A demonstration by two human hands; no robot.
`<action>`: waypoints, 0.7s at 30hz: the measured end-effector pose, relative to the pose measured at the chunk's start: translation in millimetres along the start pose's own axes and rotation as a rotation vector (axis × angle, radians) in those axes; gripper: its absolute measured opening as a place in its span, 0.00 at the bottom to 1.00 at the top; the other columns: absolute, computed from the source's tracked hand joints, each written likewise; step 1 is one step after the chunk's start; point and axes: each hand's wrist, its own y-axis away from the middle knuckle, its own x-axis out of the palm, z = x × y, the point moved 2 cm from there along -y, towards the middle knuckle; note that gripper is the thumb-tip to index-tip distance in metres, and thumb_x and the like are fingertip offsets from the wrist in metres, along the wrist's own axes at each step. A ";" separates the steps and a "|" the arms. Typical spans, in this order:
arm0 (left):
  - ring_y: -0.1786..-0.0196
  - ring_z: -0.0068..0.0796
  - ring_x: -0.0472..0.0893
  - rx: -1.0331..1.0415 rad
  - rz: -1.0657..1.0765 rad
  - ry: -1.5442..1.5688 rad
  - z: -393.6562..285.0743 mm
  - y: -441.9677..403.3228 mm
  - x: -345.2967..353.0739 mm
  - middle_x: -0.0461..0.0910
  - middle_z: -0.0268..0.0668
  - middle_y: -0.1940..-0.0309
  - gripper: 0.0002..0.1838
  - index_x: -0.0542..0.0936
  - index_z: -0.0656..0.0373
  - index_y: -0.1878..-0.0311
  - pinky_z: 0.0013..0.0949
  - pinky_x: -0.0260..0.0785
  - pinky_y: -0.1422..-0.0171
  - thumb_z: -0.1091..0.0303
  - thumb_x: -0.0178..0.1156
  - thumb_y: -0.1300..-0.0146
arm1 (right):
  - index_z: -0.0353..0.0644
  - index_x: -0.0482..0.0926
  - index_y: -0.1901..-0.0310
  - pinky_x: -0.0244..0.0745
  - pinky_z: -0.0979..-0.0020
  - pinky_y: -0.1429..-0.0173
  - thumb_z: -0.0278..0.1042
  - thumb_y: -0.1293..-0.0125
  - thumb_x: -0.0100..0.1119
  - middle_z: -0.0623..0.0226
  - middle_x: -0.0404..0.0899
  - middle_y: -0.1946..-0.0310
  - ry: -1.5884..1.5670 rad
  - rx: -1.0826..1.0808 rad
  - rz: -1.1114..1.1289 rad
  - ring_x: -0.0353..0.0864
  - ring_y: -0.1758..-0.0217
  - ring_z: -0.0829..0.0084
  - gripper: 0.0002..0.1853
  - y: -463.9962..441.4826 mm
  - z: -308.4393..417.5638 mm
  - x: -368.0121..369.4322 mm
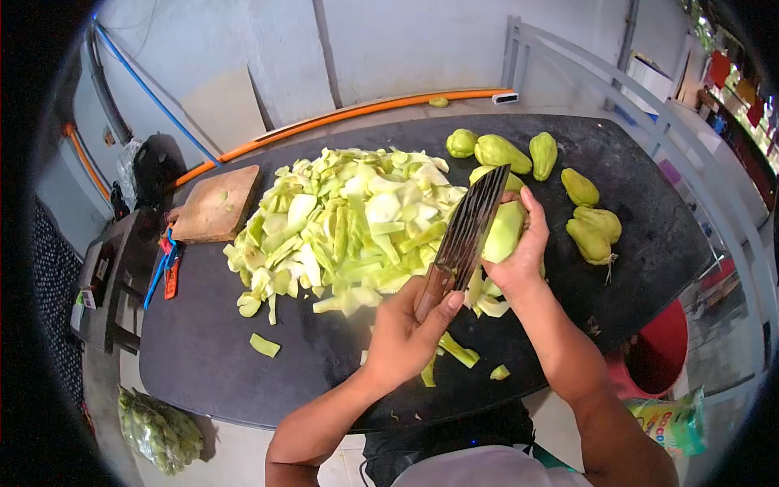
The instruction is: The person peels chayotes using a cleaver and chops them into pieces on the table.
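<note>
My left hand (410,329) is closed round the wooden handle of a knife (473,223), whose broad dark blade points up and to the right. In my right hand (523,243) is a pale green peeled chayote (505,231), close beside the blade. Whether the blade touches it I cannot tell. Behind and left of the knife, a large heap of cut chayote pieces (349,215) covers the middle of the black table (211,349). Loose green strips (458,351) lie near the front edge, in front of my hands.
Several whole chayotes (580,188) lie at the back right. A wooden board (217,204) rests at the left, beside a red and blue tool (169,264). An orange pipe (324,124) runs behind the table. On the floor are a red bucket (677,337) and a bagged green bundle (162,430).
</note>
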 end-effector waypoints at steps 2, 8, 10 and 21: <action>0.68 0.13 0.64 -0.013 0.002 0.011 -3.7 0.6 0.5 0.69 0.24 0.73 0.15 0.78 0.67 0.53 0.24 0.60 0.65 0.61 0.63 0.28 | 0.50 0.78 0.65 0.79 0.66 0.56 0.51 0.33 0.60 0.69 0.82 0.68 0.014 -0.013 0.025 0.82 0.65 0.69 0.14 -0.4 2.3 -0.7; 0.68 0.14 0.63 -0.029 -0.004 -0.015 -3.5 0.4 -2.0 0.67 0.23 0.74 0.16 0.79 0.67 0.52 0.24 0.59 0.65 0.61 0.63 0.28 | 0.47 0.77 0.67 0.80 0.64 0.55 0.51 0.29 0.55 0.67 0.83 0.67 0.063 -0.045 0.083 0.83 0.63 0.67 0.16 -4.6 7.3 -5.8; 0.68 0.14 0.62 -0.025 -0.004 -0.017 -2.7 0.3 -1.8 0.67 0.23 0.74 0.16 0.78 0.67 0.52 0.24 0.59 0.65 0.61 0.63 0.28 | 0.47 0.77 0.67 0.80 0.65 0.55 0.51 0.29 0.55 0.66 0.83 0.67 0.077 -0.049 0.107 0.83 0.63 0.67 0.16 -5.9 7.6 -7.6; 0.69 0.14 0.61 0.002 -0.013 -0.040 -9.2 2.1 -1.4 0.66 0.23 0.75 0.15 0.78 0.67 0.52 0.24 0.58 0.66 0.62 0.63 0.28 | 0.45 0.78 0.65 0.79 0.66 0.52 0.49 0.25 0.50 0.65 0.83 0.65 0.111 -0.099 0.201 0.83 0.61 0.68 0.18 -2.5 9.5 -2.1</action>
